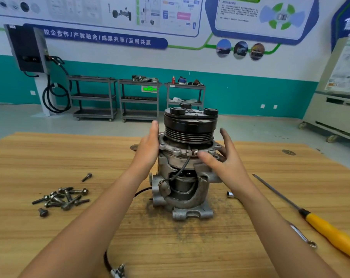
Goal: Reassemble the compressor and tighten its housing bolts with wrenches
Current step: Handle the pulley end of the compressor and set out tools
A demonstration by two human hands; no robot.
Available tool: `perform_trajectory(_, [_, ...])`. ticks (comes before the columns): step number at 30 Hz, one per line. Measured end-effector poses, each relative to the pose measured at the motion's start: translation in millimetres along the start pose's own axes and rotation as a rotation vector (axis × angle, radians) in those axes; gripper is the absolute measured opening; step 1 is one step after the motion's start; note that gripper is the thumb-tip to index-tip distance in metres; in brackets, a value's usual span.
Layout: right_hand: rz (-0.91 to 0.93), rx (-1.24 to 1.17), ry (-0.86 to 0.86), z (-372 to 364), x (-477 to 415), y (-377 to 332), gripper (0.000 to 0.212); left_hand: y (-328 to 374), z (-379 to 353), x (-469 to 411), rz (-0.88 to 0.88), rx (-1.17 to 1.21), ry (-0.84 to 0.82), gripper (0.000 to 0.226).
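- Grey compressor stands upright on the table, between both hands.
- Left hand presses flat on its flange, fingers straight.
- Right hand is spread open, thumb touching the front clip.
- Bolts lie heaped left; screwdriver lies right.

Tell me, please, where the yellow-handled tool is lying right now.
Head view: the yellow-handled tool lies on the wooden table, right of the compressor, a silver wrench beside its handle.

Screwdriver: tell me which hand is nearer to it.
Right. The right hand touches the compressor on the side facing the screwdriver; the left hand presses the compressor's opposite side, farther away.
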State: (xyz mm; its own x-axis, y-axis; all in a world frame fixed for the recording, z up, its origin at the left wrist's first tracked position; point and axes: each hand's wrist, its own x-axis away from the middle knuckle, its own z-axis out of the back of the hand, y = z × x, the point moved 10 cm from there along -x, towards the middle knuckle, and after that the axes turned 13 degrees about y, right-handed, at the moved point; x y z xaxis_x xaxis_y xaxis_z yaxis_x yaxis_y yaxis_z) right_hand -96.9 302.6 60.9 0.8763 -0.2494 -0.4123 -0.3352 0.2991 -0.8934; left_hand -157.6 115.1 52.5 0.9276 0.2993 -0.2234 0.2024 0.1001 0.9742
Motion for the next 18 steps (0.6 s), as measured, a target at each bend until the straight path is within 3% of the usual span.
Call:
perform_trajectory(5, [-0.038,-0.176,0.109,6.7,6.0,15.5,0.093,-6.3,-5.4,16.0,0.054,0.272,-0.007,0.058])
perform_trajectory(12, [-0.044,-0.187,0.173,2.8,14.1,20.4,0.102,-2.9,4.4,16.6,-0.025,0.231,0.119,0.059])
perform_trajectory(18, [-0.157,-0.34,0.32,6.9,13.3,41.4,0.054,13.0,29.6,27.3,-0.275,0.134,0.358,0.044])
